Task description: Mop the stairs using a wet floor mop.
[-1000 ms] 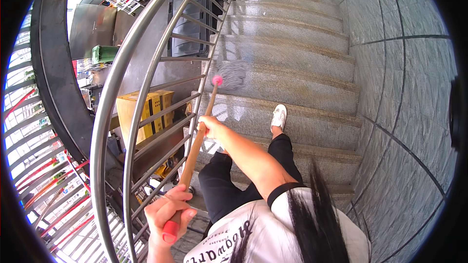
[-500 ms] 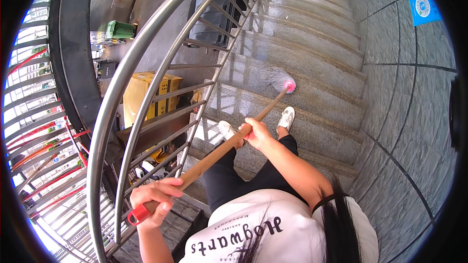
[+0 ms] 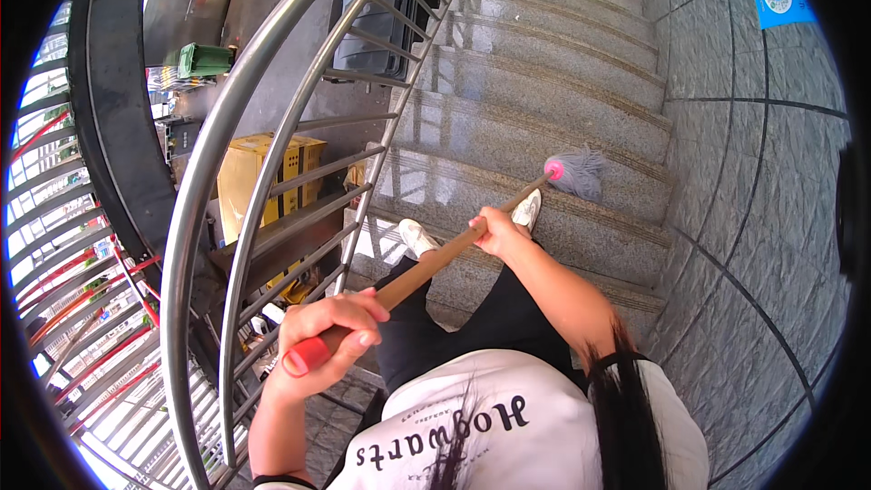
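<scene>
A mop with a wooden handle [image 3: 434, 265] slants across my body from lower left to upper right. My left hand [image 3: 328, 338] is wrapped round its upper end, just by the red end cap [image 3: 307, 357]. Farther down the handle, my right hand [image 3: 499, 230] grips it above my right shoe [image 3: 526, 208]. The grey string mop head [image 3: 581, 174], joined by a pink collar [image 3: 554, 169], lies on a grey stone stair step [image 3: 472, 141] with its strands spread to the right.
A curved metal handrail [image 3: 201, 172] with bars runs along the left of the stairs. Grey wall tiles [image 3: 726, 163] rise on the right. Below the railing are a cardboard box [image 3: 245, 177], a green bin [image 3: 205, 61] and a large dark bin [image 3: 372, 27]. My left shoe [image 3: 417, 238] rests on a step.
The mop head has swept to the right across the step, its strands now trailing right instead of left. Both hands have shifted right, the left also upward, still gripping the handle.
</scene>
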Demonstrator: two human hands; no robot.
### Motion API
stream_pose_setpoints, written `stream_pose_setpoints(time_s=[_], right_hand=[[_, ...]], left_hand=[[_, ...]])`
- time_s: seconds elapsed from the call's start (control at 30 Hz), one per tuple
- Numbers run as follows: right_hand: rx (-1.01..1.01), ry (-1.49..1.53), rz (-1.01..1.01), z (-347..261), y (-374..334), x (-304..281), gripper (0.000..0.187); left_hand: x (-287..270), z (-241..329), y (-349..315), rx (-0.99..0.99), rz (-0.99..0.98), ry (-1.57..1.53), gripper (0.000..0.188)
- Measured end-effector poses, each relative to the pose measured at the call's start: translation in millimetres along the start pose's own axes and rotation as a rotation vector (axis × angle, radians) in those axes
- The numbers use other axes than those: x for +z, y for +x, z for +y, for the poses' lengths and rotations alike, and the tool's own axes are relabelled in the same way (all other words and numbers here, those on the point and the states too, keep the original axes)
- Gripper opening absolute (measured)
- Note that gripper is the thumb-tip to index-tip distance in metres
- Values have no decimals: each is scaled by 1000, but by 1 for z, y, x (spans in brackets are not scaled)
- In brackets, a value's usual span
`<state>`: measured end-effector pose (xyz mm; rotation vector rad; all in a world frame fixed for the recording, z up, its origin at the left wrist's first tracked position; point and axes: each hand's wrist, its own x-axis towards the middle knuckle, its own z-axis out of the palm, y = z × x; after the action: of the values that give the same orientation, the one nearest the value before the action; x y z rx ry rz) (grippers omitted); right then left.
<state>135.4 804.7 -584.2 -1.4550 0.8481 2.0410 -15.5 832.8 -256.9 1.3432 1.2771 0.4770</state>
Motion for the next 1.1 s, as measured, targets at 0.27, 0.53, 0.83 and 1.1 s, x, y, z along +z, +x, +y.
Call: stream_pose_setpoints(time_s=[0.27, 0.53, 0.83, 1.1], right_hand=[[220, 152, -583, 61, 48, 122, 9], [198, 281, -665, 65, -19, 131, 9], [32, 130, -482, 50, -96, 58, 15], [-71, 112, 6, 22, -5, -4, 5]], left_hand=[[-2, 52, 8, 223, -65, 563, 11], [-1, 67, -35, 319, 329, 359, 18], [-32, 43, -63, 399, 615, -252, 13], [12, -24, -13, 169, 133, -252, 7]])
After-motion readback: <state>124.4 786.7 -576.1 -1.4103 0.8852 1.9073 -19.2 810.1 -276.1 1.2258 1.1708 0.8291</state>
